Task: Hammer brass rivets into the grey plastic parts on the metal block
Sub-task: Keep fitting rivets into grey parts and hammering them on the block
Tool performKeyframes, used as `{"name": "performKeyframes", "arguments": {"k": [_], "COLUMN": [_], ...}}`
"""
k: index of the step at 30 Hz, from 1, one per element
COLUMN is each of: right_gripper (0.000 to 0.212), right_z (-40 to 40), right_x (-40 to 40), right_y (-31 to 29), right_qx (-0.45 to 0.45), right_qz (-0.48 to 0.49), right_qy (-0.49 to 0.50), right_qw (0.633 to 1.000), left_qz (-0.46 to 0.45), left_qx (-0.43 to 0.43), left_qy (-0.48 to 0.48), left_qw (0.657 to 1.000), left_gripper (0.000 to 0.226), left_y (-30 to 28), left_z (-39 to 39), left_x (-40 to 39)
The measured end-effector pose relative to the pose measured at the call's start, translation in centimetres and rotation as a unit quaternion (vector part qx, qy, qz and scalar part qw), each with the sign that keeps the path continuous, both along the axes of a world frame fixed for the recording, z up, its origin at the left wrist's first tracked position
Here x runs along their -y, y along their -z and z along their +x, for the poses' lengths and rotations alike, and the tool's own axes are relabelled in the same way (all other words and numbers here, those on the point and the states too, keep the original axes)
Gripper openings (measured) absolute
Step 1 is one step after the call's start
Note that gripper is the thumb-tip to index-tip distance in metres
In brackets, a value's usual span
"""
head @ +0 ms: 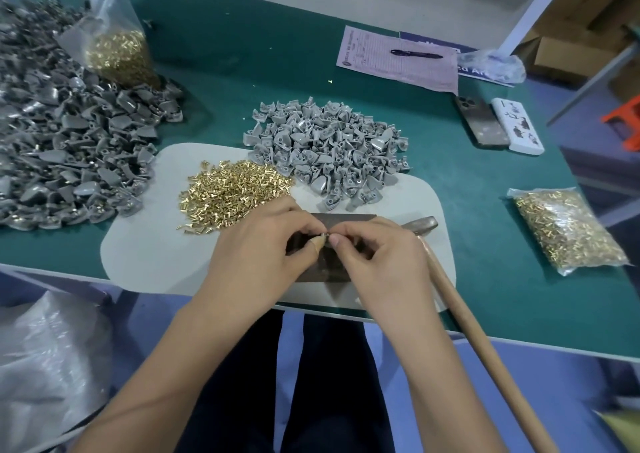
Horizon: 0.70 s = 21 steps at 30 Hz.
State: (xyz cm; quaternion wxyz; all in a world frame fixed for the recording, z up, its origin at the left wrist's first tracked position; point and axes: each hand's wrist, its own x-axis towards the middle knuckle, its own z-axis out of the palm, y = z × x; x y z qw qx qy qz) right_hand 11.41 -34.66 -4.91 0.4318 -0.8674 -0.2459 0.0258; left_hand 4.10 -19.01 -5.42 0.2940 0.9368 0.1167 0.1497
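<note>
Over the metal block (341, 220), the left hand (263, 244) and right hand (377, 255) pinch a tiny, light, probably slippery rivet (326, 234) best held by its shank, while the hammer (460, 300) lies just right and loose rivets (232, 193) and grey parts (329, 147) crowd beyond.

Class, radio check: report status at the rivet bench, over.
Left hand and right hand pinching small piece together over metal block. Hammer down beside right hand, unheld. Nothing in the way.
</note>
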Motion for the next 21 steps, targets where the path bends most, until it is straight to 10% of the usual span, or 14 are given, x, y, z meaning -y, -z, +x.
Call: {"name": "performKeyframes", "arguments": {"k": [12, 21], "right_gripper": [0.013, 0.016], "right_z": [-0.2, 0.3], "right_x": [-0.8, 0.0], "right_y": [-1.5, -1.0], "right_qx": [0.123, 0.06], "right_qz": [-0.146, -0.063], "right_qy": [-0.045, -0.049], "right_qw": [0.981, 0.995], "left_qz": [0.008, 0.015], "left_qx": [0.01, 0.021], "left_qy": [-0.026, -0.032], "left_qw": [1.0, 0.999], "left_gripper": [0.009, 0.008], "left_y": [0.1, 0.0], "left_z": [-0.2, -0.3], "left_x": [0.6, 0.7]}}
